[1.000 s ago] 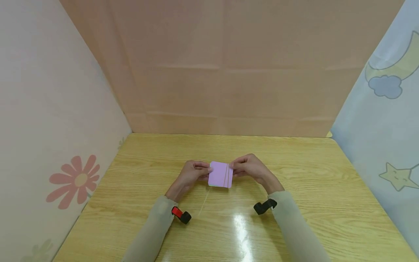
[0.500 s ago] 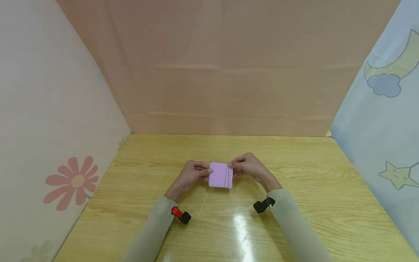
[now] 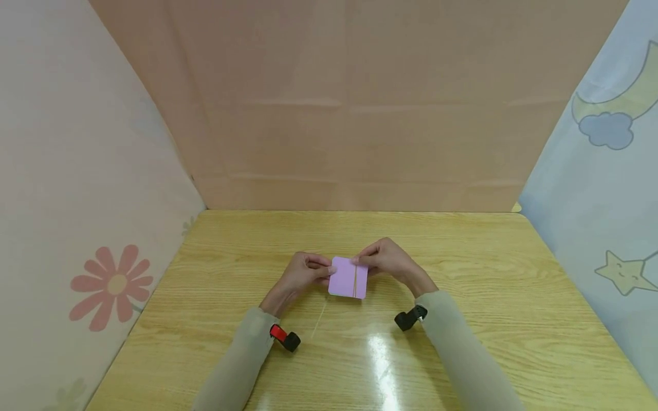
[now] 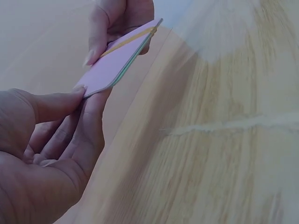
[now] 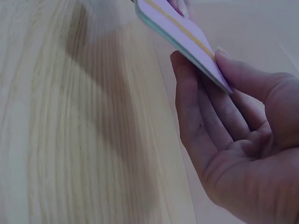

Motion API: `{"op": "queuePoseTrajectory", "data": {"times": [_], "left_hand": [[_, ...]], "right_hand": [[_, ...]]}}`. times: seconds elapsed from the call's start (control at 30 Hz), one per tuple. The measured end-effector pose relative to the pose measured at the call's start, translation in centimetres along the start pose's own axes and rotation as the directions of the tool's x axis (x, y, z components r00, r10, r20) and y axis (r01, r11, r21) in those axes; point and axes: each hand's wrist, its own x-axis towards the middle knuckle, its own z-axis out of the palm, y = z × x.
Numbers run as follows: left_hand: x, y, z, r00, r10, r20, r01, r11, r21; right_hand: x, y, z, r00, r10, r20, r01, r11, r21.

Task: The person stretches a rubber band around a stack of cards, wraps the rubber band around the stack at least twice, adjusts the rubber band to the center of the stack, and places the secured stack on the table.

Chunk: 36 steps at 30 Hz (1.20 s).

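Observation:
A thin stack of square cards (image 3: 341,278), lilac on top with green showing along its edge, is held up over the table. Around it near the right side runs a tan rubber band (image 3: 355,282), its two strands close together on the top face. My left hand (image 3: 302,274) pinches the left edge between thumb and fingers. At the upper right, my right hand (image 3: 393,262) grips the stack from the other side. In the right wrist view the right thumb tip (image 5: 221,55) lies at the band (image 5: 187,31), with the fingers underneath.
The wood-grain table (image 3: 247,228) carries a pale scratch-like line (image 3: 319,319) below the hands and a bright glare patch. A brown paper backdrop (image 3: 349,142) stands behind, with printed side panels (image 3: 41,171) left and right.
My right hand has shifted slightly left, its thumb moving inward over the cards. The band's strands have come closer together. The left hand stays nearly still, and the stack has dipped a little.

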Motion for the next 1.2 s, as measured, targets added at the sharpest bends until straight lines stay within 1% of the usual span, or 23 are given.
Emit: {"op": "queuePoseTrajectory", "data": {"times": [0.17, 0.3, 0.5, 0.6, 0.7, 0.93, 1.07, 1.2], "left_hand": [[0.1, 0.0, 0.2, 1.0, 0.024, 0.018, -0.024, 1.0, 0.018], [0.2, 0.0, 0.1, 0.999, 0.039, 0.007, -0.039, 0.999, 0.007], [0.1, 0.2, -0.7, 0.999, 0.036, -0.018, -0.036, 0.999, 0.01], [0.0, 0.3, -1.0, 0.999, 0.022, -0.028, -0.022, 1.0, 0.003], [-0.1, 0.3, -1.1, 0.999, 0.016, -0.034, -0.016, 1.0, 0.003], [-0.1, 0.0, -0.9, 0.999, 0.032, -0.031, -0.032, 0.999, -0.019], [-0.2, -0.1, -0.6, 0.999, 0.042, -0.031, -0.042, 0.999, -0.018], [-0.2, -0.1, -0.4, 0.999, 0.036, -0.035, -0.037, 0.999, -0.015]], "right_hand": [[0.5, 0.0, 0.7, 0.999, 0.019, -0.026, -0.019, 1.0, -0.015], [0.5, -0.2, 0.8, 0.999, 0.026, -0.045, -0.026, 1.0, 0.004], [0.1, -0.4, -0.3, 1.0, -0.004, -0.01, 0.004, 0.999, 0.046], [0.0, -0.4, -0.6, 1.0, 0.0, 0.004, 0.0, 0.998, 0.069], [0.1, -0.3, -0.5, 1.0, 0.008, 0.002, -0.008, 0.997, 0.077], [0.4, 0.0, -0.1, 1.0, 0.024, -0.015, -0.023, 0.998, 0.063], [0.3, 0.1, 0.1, 1.0, 0.009, -0.017, -0.008, 0.998, 0.054], [0.1, 0.1, 0.3, 0.999, 0.003, -0.033, -0.001, 0.999, 0.051]]}}
